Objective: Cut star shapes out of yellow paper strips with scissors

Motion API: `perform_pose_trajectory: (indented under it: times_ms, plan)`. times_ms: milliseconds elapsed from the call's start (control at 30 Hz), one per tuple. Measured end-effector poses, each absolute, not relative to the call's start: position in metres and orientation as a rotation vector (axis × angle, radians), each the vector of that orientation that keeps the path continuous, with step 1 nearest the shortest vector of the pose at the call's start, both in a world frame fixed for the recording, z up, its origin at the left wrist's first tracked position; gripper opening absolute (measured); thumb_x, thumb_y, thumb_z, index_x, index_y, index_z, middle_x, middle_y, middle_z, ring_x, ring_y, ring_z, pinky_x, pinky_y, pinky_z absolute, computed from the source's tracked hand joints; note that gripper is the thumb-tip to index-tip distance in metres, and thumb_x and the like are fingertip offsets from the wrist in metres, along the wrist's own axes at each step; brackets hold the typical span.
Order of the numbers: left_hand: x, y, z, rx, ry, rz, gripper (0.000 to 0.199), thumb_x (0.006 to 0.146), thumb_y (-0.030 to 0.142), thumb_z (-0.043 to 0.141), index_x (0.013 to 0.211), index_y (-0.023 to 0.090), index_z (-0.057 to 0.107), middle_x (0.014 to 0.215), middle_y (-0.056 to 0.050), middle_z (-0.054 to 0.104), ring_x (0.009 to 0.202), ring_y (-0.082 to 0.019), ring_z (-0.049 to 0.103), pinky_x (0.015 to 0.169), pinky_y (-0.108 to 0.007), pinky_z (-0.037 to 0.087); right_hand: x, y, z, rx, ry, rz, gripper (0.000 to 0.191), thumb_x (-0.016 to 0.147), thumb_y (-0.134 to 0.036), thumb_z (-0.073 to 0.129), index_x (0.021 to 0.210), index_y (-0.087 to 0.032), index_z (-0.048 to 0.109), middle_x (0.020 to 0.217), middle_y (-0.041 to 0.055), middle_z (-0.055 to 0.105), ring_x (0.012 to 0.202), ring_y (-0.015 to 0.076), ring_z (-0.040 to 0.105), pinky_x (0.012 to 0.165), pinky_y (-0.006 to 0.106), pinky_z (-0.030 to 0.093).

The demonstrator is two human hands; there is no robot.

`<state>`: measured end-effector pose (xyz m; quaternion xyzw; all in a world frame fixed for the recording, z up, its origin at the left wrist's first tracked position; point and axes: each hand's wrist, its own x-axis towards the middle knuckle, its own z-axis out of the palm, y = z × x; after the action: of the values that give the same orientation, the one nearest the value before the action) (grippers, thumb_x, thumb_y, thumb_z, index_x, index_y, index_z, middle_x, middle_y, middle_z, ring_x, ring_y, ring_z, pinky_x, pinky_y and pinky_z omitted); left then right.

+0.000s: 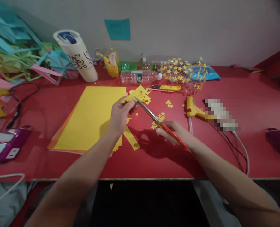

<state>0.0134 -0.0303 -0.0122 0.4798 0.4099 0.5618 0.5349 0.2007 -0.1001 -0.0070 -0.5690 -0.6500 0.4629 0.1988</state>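
Observation:
My left hand point(120, 114) pinches a small piece of yellow paper point(128, 99) above the table. Around the handles of red scissors point(173, 135) my right hand point(169, 132) is closed, and the blade tips meet the paper at my left fingertips. Behind my hands lies a pile of yellow scraps point(142, 94). Small yellow stars point(161, 117) sit beneath the scissors, with more stars point(169, 103) farther right. A yellow strip point(131, 138) rests below my left hand. Large yellow sheets point(90, 119) are stacked to the left.
On the red table point(154, 164) are a white tumbler point(79, 60), a clear bottle point(140, 77), a star-covered bottle point(177, 70), a yellow cutter point(169, 88), a yellow glue gun point(192, 108) and a purple power strip point(12, 143). Folded paper shapes point(14, 41) fill the back left.

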Motion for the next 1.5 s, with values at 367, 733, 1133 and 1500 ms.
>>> perform_pose_trajectory:
  times_ms: [367,733,1133,1500]
  plan:
    - [0.0135,-0.0330,-0.0116,1.177,0.989,1.351,0.008,0.074,0.021,0.057,0.069,0.017,0.061,0.056,0.003,0.057,0.051,-0.005,0.050,0.049,-0.019,0.040,0.1982,-0.1015,-0.0011,-1.623,-1.688,1.432,0.044,0.070,-0.059,0.060,0.063,-0.018,0.049,0.045,-0.0057,0.045,0.033,0.0059,0.039,0.034,0.020,0.031]
    - [0.0136,-0.0336,-0.0105,1.163,0.967,1.355,0.008,0.074,0.020,0.057,0.068,0.017,0.062,0.055,0.003,0.057,0.051,-0.005,0.050,0.049,-0.019,0.041,0.1961,-0.1014,-0.0009,-1.612,-1.623,1.488,0.047,0.069,-0.064,0.057,0.060,-0.019,0.045,0.043,-0.0064,0.042,0.031,0.0062,0.040,0.030,0.019,0.030]
    - [0.0136,-0.0340,-0.0074,1.134,0.969,1.345,0.011,0.073,0.018,0.056,0.064,0.018,0.061,0.055,0.002,0.056,0.050,-0.006,0.048,0.049,-0.020,0.040,0.1954,-0.1019,-0.0024,-1.600,-1.607,1.490,0.046,0.070,-0.061,0.058,0.059,-0.019,0.044,0.042,-0.0071,0.043,0.028,0.0044,0.038,0.027,0.017,0.028]
    - [0.0127,-0.0334,-0.0074,1.121,0.963,1.348,0.010,0.073,0.018,0.057,0.064,0.017,0.062,0.055,0.002,0.057,0.050,-0.005,0.050,0.049,-0.020,0.041,0.1944,-0.1014,-0.0006,-1.613,-1.614,1.466,0.046,0.069,-0.061,0.058,0.057,-0.019,0.043,0.041,-0.0071,0.042,0.030,0.0056,0.040,0.030,0.019,0.031]
